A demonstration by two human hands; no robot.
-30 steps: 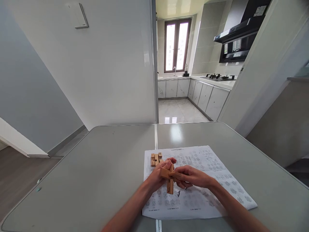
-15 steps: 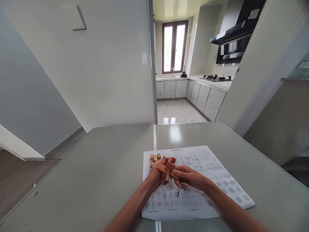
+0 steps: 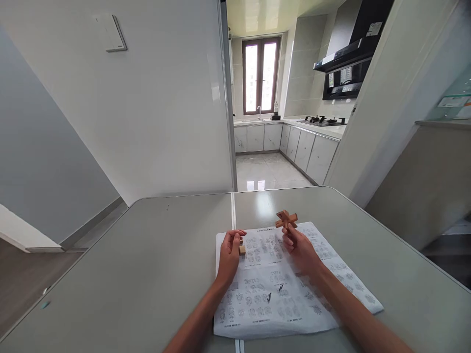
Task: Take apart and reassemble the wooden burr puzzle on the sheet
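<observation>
My right hand (image 3: pixel 297 245) is raised over the far part of a printed sheet (image 3: pixel 272 309). Its fingers pinch a reddish-brown wooden interlocking puzzle (image 3: pixel 286 219), whose crossed bars stick out above the fingertips. Over the sheet's far left corner, my left hand (image 3: pixel 230 250) is closed around a pale wooden block puzzle (image 3: pixel 242 250). Most of that puzzle is hidden behind the fingers; only small blocks show at their right side. Rows of small diagrams cover the sheet.
The sheet lies on a grey table (image 3: pixel 165 274) with a pale seam down its middle. A white wall (image 3: pixel 176 113) stands behind the table on the left. Beyond the doorway are kitchen cabinets (image 3: pixel 272 137), a gas hob (image 3: pixel 324 120) and a range hood (image 3: pixel 342 54).
My hands have moved apart. The brown puzzle, earlier between both hands, is now lifted forward and right in my right hand. My left hand has shifted onto the pale block puzzle.
</observation>
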